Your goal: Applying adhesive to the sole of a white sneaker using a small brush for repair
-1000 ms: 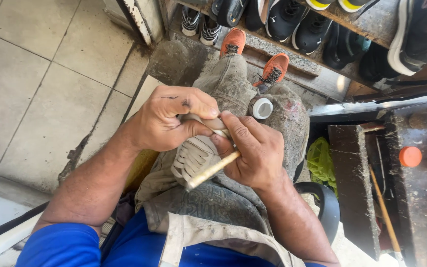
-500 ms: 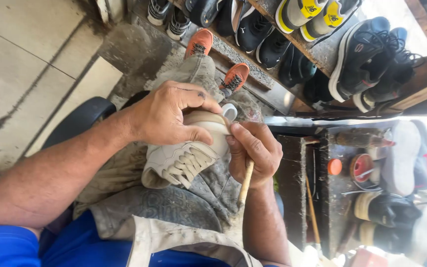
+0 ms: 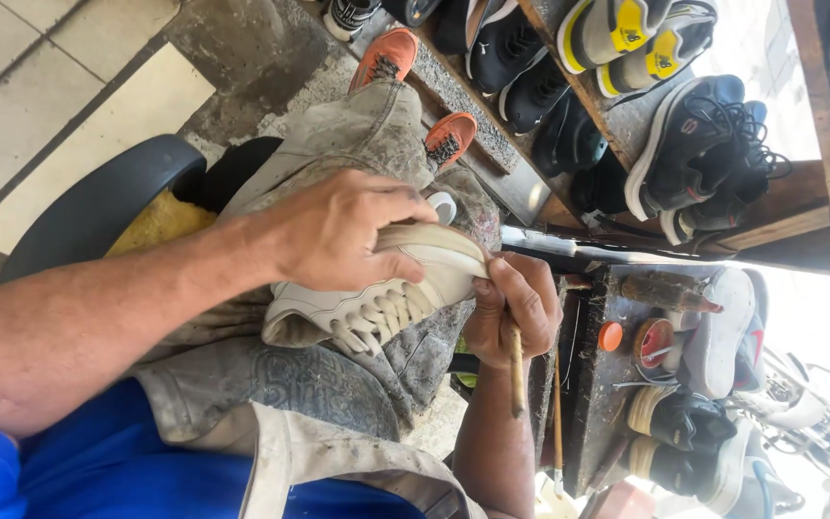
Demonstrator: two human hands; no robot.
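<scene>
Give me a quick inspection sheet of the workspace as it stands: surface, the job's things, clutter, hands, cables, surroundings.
Surface: the person's lap, covered by a stained grey apron; no table under the work.
Job's things: white laced sneaker lying on its side on the lap; wooden-handled tool at its sole edge.
Clutter: dark workbench with small round tins and loose shoes.
Hands: left hand clamps the sneaker from above; right hand grips the tool, fingers curled round it.
Cables: nothing seen.
Surroundings: wooden shelves of sneakers, tiled floor, black seat edge, orange shoes on the person's feet.
</scene>
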